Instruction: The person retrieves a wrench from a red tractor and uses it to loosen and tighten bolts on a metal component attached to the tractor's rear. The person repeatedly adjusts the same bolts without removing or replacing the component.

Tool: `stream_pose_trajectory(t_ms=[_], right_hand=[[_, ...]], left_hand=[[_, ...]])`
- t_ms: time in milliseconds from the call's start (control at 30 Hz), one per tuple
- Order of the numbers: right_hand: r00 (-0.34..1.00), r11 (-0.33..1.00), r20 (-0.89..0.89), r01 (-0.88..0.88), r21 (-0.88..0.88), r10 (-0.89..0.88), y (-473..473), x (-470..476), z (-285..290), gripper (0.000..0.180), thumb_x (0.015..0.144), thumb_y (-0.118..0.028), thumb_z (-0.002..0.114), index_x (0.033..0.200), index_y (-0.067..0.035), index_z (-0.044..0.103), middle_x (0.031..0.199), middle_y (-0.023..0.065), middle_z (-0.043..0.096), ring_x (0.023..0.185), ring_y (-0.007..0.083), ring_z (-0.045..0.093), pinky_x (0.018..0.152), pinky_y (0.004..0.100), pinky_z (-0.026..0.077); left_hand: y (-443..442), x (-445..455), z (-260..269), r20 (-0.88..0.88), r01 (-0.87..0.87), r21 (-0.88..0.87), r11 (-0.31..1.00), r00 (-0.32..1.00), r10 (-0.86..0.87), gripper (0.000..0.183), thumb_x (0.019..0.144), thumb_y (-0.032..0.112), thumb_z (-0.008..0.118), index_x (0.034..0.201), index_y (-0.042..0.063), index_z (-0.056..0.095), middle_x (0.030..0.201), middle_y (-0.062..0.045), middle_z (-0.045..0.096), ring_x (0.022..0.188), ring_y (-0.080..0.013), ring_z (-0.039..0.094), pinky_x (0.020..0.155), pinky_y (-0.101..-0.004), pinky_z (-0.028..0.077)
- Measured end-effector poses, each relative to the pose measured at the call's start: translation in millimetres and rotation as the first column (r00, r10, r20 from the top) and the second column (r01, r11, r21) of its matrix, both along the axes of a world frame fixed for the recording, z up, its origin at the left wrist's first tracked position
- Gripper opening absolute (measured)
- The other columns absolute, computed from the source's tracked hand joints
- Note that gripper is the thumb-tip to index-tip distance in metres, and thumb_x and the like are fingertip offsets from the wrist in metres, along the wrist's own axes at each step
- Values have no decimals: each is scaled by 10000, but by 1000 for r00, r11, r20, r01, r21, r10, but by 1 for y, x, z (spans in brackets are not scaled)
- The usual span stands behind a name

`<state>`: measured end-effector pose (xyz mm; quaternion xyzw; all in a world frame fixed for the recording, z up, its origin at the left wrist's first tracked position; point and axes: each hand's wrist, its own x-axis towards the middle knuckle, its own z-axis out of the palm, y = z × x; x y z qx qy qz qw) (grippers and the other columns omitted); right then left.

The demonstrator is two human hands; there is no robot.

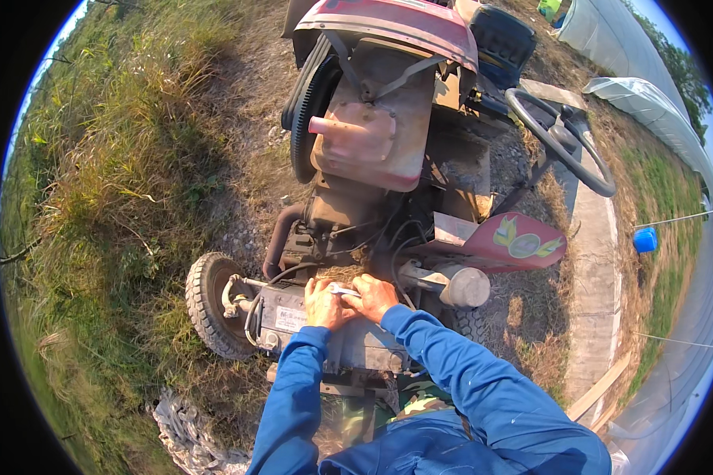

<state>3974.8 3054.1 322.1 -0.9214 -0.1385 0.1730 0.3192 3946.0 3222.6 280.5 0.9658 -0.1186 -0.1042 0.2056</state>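
Note:
A small silvery metal wrench (343, 290) lies between my two hands, over the far edge of a dusty battery (356, 351) at the front of a tractor. My right hand (373, 297) pinches the wrench between thumb and fingers. Against the wrench's other end rests my left hand (324, 306), on the battery's top; its fingertips are partly hidden, so I cannot tell whether it grips anything. A white label (289, 319) with writing is beside my left wrist. Dry straw (340, 274) sits just beyond my fingers. One battery terminal (270, 339) with a cable shows at the left corner.
Beyond the battery stand the engine's hood (362, 142), a toothed flywheel (315, 119) and a steering wheel (561, 142). A front tyre (217, 306) is at left. At right are a metal canister (466, 286), a red panel (520, 243) and a concrete strip (594, 297).

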Motion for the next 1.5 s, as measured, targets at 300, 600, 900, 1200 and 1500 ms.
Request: stream_pose_trajectory(t_ms=[300,600,900,1200,1500], right_hand=[[991,992,93,-104,73,97,-1,-5,-5,237,848,-241,664,1037,-111,607,1008,123,610,923,345,657,785,450,544],[980,979,119,-173,105,160,-1,-7,-2,221,851,-240,662,1014,-97,622,988,122,597,886,352,644,781,435,545],[737,733,-621,574,366,-267,-5,15,-50,186,892,-56,604,1045,34,660,866,86,678,764,151,653,649,281,532],[574,686,-818,591,424,10,-3,23,-46,257,965,-177,630,1177,-35,659,737,12,615,530,65,488,451,222,386],[533,776,-841,491,396,92,-4,31,-52,192,942,-242,662,1019,-67,678,666,-9,588,494,66,478,426,237,359]], left_hand=[[-3,2,6,56,7,-7,1000,998,-6,642,642,554,786,1135,167,648,1084,-13,680,1206,-249,531,1114,-501,260],[-1,2,3,28,41,56,998,999,-43,681,653,577,773,1185,177,629,1126,-13,670,1208,-250,533,1110,-487,263],[-9,7,26,9,-29,-60,998,1000,29,663,594,606,825,1047,136,708,1072,-39,698,1184,-239,547,1119,-500,266],[-14,-5,30,285,-151,-67,986,944,164,844,552,591,852,1161,70,589,1218,-130,550,1236,-318,474,1134,-534,251],[-28,-33,39,152,-376,153,914,923,354,619,657,564,804,1016,94,621,964,-95,596,944,-283,569,877,-431,396]])
